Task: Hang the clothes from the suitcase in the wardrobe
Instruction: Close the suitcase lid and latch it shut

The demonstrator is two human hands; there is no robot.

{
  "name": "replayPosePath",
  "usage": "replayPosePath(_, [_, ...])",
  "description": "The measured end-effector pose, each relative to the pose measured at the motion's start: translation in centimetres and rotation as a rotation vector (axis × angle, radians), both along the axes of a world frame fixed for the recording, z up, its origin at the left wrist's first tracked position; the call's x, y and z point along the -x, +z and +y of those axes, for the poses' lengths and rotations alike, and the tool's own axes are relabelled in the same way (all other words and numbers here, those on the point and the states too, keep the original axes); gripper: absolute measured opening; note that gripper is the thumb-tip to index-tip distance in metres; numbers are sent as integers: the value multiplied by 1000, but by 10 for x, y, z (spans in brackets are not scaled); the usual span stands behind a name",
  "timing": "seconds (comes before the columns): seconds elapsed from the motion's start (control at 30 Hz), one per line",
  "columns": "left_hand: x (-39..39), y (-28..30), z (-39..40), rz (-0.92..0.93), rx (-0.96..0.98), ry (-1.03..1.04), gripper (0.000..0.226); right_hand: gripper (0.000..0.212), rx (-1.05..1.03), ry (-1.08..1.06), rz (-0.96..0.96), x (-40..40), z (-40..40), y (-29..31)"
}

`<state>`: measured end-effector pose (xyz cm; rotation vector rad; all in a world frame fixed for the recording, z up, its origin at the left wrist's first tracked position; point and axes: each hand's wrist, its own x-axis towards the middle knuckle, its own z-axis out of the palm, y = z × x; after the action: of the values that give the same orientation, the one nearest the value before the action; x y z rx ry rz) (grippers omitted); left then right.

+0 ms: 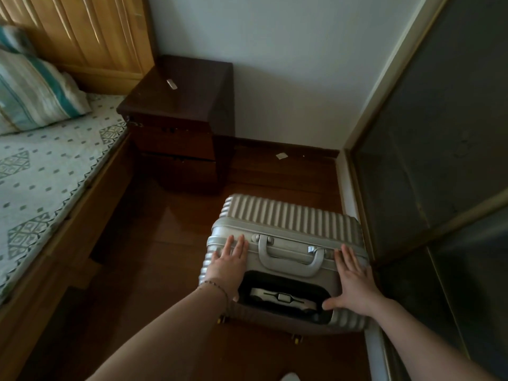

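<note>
Both hands are flat on the silver ribbed suitcase [286, 243], which stands closed on the dark wooden floor [154, 259]. The left hand [229, 266] presses near the left corner, fingers straight, a beaded bracelet [217, 287] on the wrist. The right hand [350, 281] lies spread on the right side, thumb reaching toward the recessed pull handle [283, 296]. Between the hands sits the grey carry handle [290, 257]. Just right of the case is a dark glazed sliding door [428, 149]. Behind it, against the white wall, stands a dark nightstand [178, 111], and at left the bed [41, 171] with a striped pillow [33, 92].
</note>
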<state>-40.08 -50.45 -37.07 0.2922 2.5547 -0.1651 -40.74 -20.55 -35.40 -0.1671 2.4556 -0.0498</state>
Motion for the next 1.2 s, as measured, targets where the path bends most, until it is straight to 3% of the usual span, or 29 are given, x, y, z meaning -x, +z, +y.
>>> replayPosePath(1.2, [456, 1, 24, 3, -73, 94, 134, 138, 0, -4, -30, 470, 24, 1])
